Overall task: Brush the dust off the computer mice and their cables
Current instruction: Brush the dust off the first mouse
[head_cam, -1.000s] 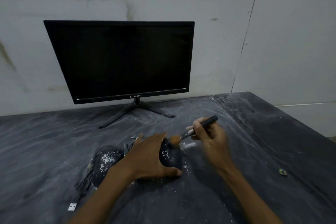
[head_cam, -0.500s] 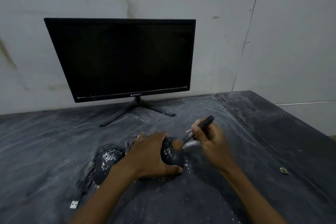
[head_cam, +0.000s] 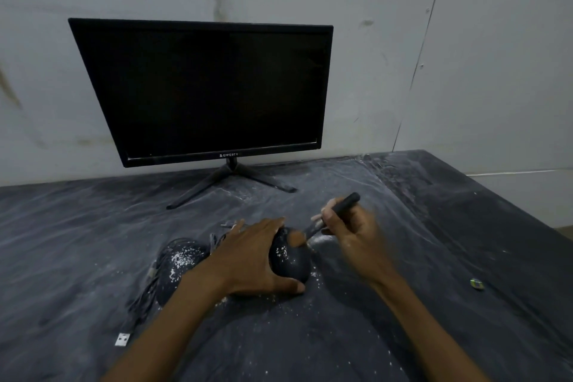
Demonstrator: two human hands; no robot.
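White dust on the mouse (head_cam: 290, 259), gripped steady by the left hand (head_cam: 254, 257), is best swept outward with the brush (head_cam: 322, 223) pinched in the right hand (head_cam: 352, 231).

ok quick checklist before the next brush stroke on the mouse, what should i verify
1. Left hand holds the right mouse steady: ok, fingers curl round it.
2. Right hand has a grip on the brush: ok, pinched at the handle.
3. Bristles meet the mouse top: ok, though blurred.
4. Right mouse free of dust: not ok, white specks remain.
5. Left mouse brushed: not ok, heavy specks on it.
6. Cables and USB plug dusted: cannot tell, too dark.
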